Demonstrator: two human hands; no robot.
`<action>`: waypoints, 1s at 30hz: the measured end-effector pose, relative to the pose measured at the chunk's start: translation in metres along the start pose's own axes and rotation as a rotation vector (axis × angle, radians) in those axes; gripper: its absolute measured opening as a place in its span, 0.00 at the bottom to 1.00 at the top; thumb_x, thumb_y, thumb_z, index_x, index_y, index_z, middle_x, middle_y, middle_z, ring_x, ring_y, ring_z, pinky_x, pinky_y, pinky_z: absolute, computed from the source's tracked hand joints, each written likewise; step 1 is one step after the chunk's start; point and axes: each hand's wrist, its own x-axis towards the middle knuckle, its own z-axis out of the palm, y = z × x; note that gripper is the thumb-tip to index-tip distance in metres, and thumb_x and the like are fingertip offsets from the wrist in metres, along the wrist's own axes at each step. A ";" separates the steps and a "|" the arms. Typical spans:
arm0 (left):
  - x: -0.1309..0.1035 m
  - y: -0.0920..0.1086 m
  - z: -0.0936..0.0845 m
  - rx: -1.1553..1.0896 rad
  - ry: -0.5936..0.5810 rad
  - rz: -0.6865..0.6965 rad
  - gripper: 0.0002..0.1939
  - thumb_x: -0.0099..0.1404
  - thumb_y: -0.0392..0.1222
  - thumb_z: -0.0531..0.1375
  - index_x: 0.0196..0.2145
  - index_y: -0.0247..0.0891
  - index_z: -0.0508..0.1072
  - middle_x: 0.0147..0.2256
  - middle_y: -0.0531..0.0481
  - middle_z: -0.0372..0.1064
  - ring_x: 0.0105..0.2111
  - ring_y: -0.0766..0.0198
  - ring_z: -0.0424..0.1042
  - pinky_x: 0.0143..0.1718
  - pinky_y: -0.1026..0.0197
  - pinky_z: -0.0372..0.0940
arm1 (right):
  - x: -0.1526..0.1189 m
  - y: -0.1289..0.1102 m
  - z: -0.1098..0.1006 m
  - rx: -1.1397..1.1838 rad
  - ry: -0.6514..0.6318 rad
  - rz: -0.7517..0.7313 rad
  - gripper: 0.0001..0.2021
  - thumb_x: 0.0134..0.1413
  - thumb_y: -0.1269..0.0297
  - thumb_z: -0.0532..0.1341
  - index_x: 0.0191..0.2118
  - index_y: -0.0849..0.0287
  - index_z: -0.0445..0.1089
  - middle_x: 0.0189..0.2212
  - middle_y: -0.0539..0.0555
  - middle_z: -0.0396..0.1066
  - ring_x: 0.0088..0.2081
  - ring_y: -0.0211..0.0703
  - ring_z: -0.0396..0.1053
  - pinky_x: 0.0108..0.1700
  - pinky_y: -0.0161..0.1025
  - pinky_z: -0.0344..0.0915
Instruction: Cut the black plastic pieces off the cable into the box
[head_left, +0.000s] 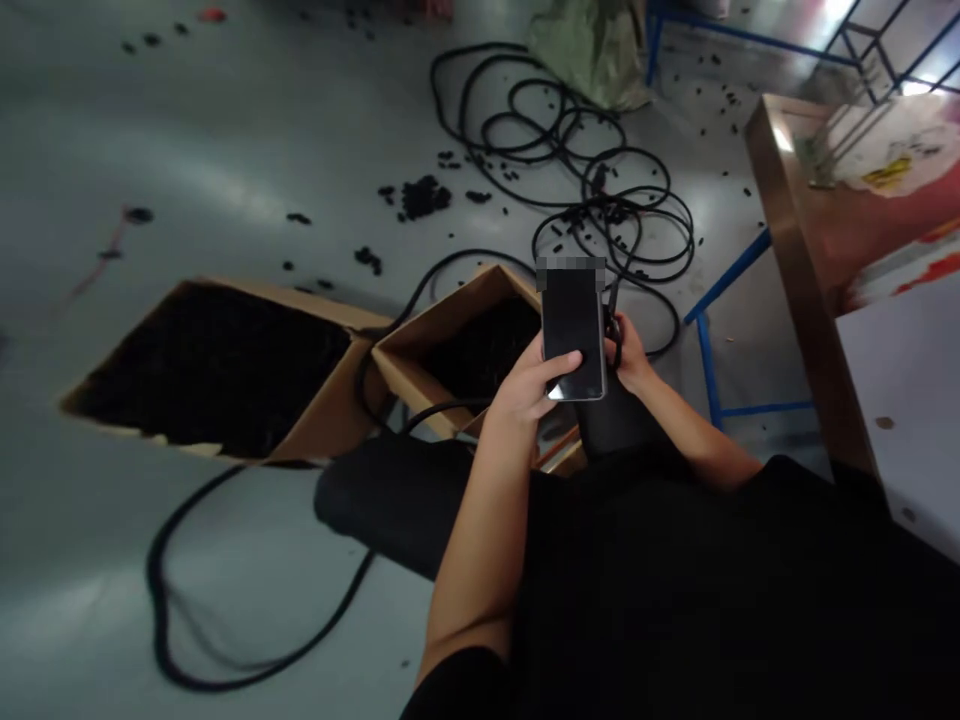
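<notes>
My left hand [529,380] is closed around a smartphone [574,335], its thumb lying across the dark screen. Just behind and to the right of the phone is my right hand [630,352], its fingers wrapped round what look like black-handled scissors [615,325], partly hidden by the phone. Below and left of the phone stands an open cardboard box [424,385] with dark pieces inside. Farther left, a larger open cardboard box [319,405] is full of small black pieces.
Long black hose [555,150] lies in loops on the grey floor, and another stretch [157,590] curves at lower left. Small black pieces [425,197] are scattered about. To the right are a metal-edged table [795,270] and a blue frame [709,365]; a pale sack [592,50] stands behind.
</notes>
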 end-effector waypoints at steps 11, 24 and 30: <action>-0.052 0.041 -0.090 0.356 0.141 -0.036 0.44 0.55 0.50 0.81 0.64 0.43 0.68 0.51 0.41 0.84 0.53 0.34 0.87 0.56 0.33 0.83 | 0.078 -0.002 0.097 -0.029 -0.161 -0.034 0.33 0.51 0.54 0.83 0.54 0.49 0.64 0.36 0.42 0.73 0.33 0.38 0.74 0.34 0.37 0.76; -0.070 0.108 -0.126 0.691 0.665 0.373 0.23 0.54 0.56 0.85 0.40 0.46 0.84 0.35 0.52 0.77 0.36 0.57 0.76 0.36 0.59 0.72 | 0.107 0.021 0.173 -0.036 -0.485 0.311 0.33 0.59 0.49 0.83 0.51 0.48 0.58 0.35 0.39 0.65 0.27 0.31 0.69 0.27 0.28 0.69; -0.005 0.042 -0.162 -0.117 0.967 0.123 0.19 0.83 0.57 0.61 0.38 0.43 0.75 0.28 0.51 0.74 0.52 0.54 0.83 0.49 0.58 0.81 | 0.116 0.043 0.181 -0.035 -0.523 0.463 0.32 0.61 0.51 0.82 0.48 0.48 0.56 0.33 0.40 0.63 0.27 0.32 0.66 0.26 0.28 0.68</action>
